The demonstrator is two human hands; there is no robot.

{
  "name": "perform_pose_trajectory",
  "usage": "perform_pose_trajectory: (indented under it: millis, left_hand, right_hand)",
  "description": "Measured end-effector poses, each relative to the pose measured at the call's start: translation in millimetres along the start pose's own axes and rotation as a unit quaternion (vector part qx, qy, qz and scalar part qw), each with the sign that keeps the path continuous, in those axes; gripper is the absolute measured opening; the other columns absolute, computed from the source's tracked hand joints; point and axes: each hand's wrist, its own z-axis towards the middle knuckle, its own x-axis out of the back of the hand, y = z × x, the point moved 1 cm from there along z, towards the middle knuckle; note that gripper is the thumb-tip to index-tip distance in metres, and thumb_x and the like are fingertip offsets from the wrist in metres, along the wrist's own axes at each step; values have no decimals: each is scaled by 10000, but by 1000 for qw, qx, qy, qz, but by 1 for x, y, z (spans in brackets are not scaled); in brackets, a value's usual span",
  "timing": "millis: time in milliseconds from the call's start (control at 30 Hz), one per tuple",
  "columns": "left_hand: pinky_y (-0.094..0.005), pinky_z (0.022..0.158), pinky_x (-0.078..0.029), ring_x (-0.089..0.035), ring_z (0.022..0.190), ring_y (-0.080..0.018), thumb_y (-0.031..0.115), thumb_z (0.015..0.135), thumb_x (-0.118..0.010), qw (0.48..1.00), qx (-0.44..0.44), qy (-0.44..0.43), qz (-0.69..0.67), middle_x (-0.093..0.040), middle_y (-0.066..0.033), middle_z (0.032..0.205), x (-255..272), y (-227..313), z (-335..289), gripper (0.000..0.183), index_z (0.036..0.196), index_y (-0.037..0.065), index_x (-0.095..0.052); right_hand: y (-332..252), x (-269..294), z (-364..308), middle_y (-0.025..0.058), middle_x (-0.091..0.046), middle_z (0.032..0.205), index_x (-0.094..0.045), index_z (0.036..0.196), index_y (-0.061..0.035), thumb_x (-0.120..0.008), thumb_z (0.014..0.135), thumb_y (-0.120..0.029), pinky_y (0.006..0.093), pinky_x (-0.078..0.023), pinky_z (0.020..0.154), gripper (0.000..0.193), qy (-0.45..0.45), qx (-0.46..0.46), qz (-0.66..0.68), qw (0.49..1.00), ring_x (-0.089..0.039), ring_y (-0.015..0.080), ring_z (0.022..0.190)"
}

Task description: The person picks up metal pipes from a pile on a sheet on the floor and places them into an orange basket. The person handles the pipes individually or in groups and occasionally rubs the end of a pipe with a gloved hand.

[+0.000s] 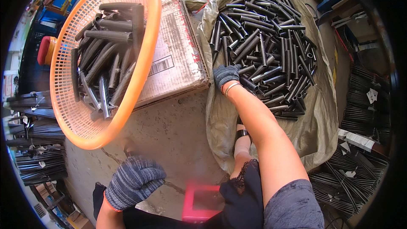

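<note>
My right hand point(227, 76), in a dark grey knitted glove, reaches to the near left edge of a heap of short black tubes point(263, 46). Its fingers are curled against the tubes, and whether one is in its grasp is hidden. The heap lies on a spread woven sack point(313, 135). My left hand point(135, 181), in a striped grey glove, is closed over my lap, and the glove hides whatever may be inside it. Beyond it, an orange plastic basket point(146, 59) stands tilted, with more black tubes point(108, 38) inside.
Beside the basket is a worn cardboard box point(178, 38). A pink stool point(193, 203) shows below me. Bundles of long dark rods lie at the left point(40, 157) and right point(364, 101). My sandalled foot point(242, 138) rests by the sack.
</note>
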Motion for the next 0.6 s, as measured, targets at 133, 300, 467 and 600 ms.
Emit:
perform_pose_trajectory:
  millis: [133, 300, 467, 600]
  left_hand:
    - [-393, 724, -483, -612, 809, -301, 114, 761, -702, 1000, 14, -18, -11, -661, -94, 877, -1, -6, 5, 127, 878, 71, -677]
    - [-401, 739, -482, -611, 821, -305, 119, 760, -705, 999, 18, -32, -11, -661, -94, 888, -5, -12, 3, 141, 890, 72, -675]
    - [-405, 736, -485, -614, 811, -303, 121, 760, -705, 1000, 8, -20, -6, -659, -93, 881, -5, -10, -2, 147, 897, 77, -673]
    - [-388, 717, -508, -647, 815, -284, 86, 719, -728, 999, 5, -42, 10, -668, -98, 855, -2, -8, 1, 162, 870, 78, -672]
  right_hand:
    - [6, 7, -6, 84, -559, 1287, -586, 1253, -176, -460, 928, -177, 713, -345, 887, 348, -55, 4, -8, 998, -566, 352, 1151]
    - [17, -26, -16, 113, -654, 1145, -698, 1070, -95, -541, 870, -125, 648, -431, 766, 256, -22, -21, -40, 999, -603, 354, 1089]
    - [58, -29, -38, 134, -709, 940, -739, 900, -90, -588, 758, -150, 482, -519, 644, 216, -8, -38, 20, 999, -690, 316, 879]
    - [92, -27, -54, 150, -699, 984, -730, 941, -91, -598, 780, -162, 495, -524, 661, 220, -89, -60, -32, 994, -678, 335, 928]
